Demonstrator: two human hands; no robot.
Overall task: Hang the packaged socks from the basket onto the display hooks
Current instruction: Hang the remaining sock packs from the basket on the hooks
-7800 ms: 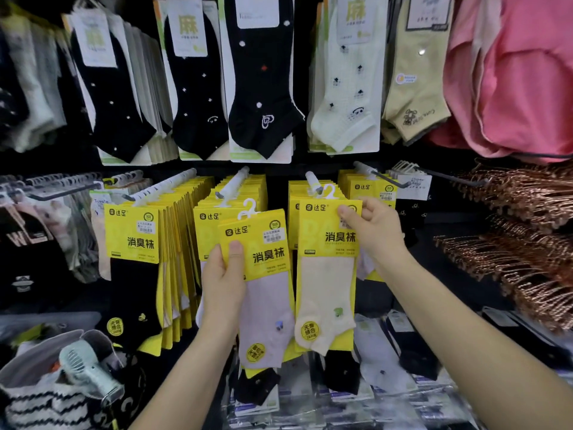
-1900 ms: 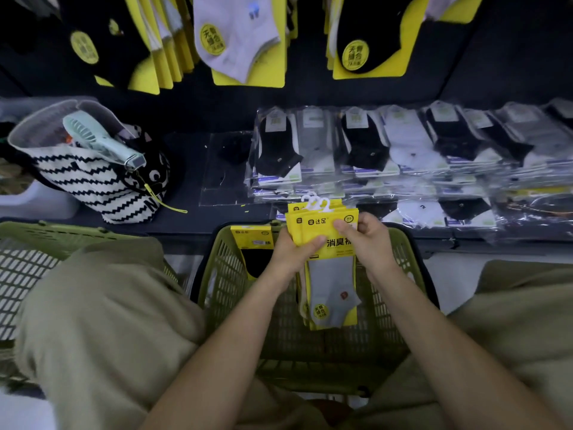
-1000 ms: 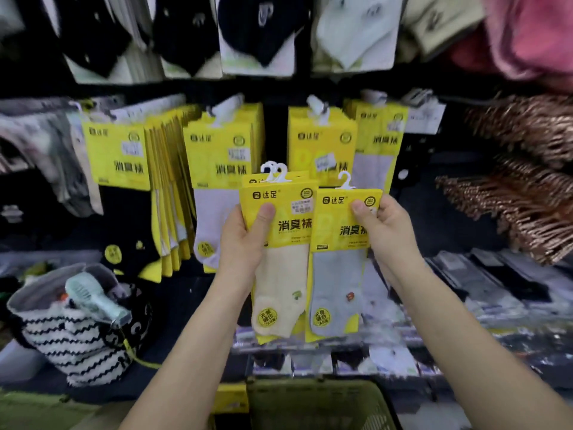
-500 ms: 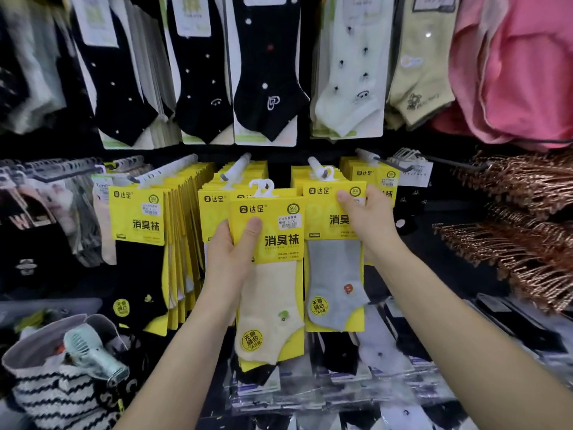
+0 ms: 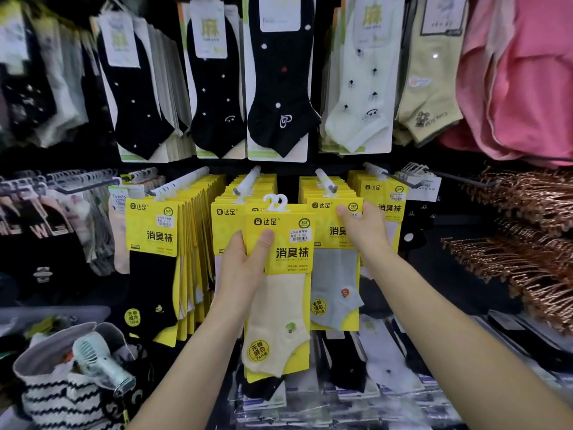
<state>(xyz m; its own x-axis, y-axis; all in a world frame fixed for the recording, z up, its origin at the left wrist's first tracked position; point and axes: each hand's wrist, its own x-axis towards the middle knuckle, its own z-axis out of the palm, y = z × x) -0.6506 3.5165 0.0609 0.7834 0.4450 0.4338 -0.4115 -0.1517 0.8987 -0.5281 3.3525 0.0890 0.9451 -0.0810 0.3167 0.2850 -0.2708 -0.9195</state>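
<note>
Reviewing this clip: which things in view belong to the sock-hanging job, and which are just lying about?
Job: left hand holding cream-sock pack; right hand pinching grey-sock pack; display hooks.
Lying about: striped bag; handheld fan; copper hangers; pink garment.

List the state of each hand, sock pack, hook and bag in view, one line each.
left hand: grips the cream sock pack, thumb on its front.
cream sock pack: held upright, off any hook.
right hand: pinches the grey sock pack by its top card.
grey sock pack: up at the display hook; whether it is hooked on, cannot tell.
display hook: loaded with yellow packs.
striped bag: open, a fan poking out.
</note>
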